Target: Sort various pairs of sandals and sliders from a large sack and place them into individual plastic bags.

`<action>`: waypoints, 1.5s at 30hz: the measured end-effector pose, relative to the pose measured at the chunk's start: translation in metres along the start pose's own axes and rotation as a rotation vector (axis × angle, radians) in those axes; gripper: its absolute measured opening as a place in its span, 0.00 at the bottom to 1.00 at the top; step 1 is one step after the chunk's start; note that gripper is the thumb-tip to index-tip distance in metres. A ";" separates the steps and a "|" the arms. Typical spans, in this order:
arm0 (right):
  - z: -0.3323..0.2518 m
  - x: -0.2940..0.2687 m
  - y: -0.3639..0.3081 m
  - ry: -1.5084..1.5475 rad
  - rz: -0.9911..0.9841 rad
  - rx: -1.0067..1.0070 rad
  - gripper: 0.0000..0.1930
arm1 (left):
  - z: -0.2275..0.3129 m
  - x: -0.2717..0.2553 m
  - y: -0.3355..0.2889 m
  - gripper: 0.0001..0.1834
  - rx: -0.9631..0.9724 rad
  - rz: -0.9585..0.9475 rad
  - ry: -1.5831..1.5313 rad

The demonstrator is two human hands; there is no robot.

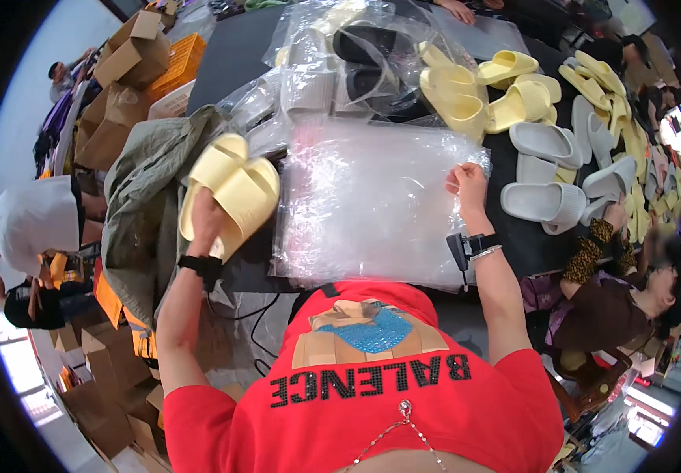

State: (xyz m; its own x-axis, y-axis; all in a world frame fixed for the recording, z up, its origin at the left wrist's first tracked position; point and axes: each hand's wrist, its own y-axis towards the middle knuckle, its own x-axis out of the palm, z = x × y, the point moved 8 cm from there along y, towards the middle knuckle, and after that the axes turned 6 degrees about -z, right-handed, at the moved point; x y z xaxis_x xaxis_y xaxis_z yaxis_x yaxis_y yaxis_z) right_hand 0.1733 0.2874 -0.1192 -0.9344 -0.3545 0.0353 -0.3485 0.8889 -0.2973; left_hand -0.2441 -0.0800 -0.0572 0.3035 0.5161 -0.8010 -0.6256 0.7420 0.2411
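Note:
A pair of pale yellow slide slippers is in my left hand, which is closed round them at the left of the bag stack. A stack of clear plastic bags lies flat on the black table in front of me. At the stack's right edge is my right hand, its fingers bent and pinched together at the plastic. Whether it grips one bag or several cannot be made out. A black device is strapped to each of my wrists.
Bagged grey and black slippers lie beyond the stack. Loose yellow slippers and grey slippers spread to the right, where a person reaches in. A green-grey jacket hangs at left, near cardboard boxes.

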 end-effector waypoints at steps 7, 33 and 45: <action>-0.007 0.013 -0.007 0.055 -0.062 0.022 0.17 | 0.144 -0.064 0.040 0.18 0.057 -0.085 -0.426; 0.021 -0.003 -0.059 -0.385 -0.423 0.096 0.21 | 0.162 0.156 0.001 0.12 0.341 -0.344 0.137; 0.045 -0.021 -0.144 -0.237 -0.365 0.243 0.11 | 0.169 0.151 0.008 0.12 0.365 -0.375 0.159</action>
State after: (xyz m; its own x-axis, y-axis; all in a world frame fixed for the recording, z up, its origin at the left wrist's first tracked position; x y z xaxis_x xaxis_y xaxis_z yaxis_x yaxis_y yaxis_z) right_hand 0.2465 0.1541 -0.1201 -0.7022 -0.7114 -0.0304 -0.5963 0.6108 -0.5209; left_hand -0.0816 0.0760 -0.0839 0.3282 0.1373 -0.9346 -0.1967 0.9776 0.0745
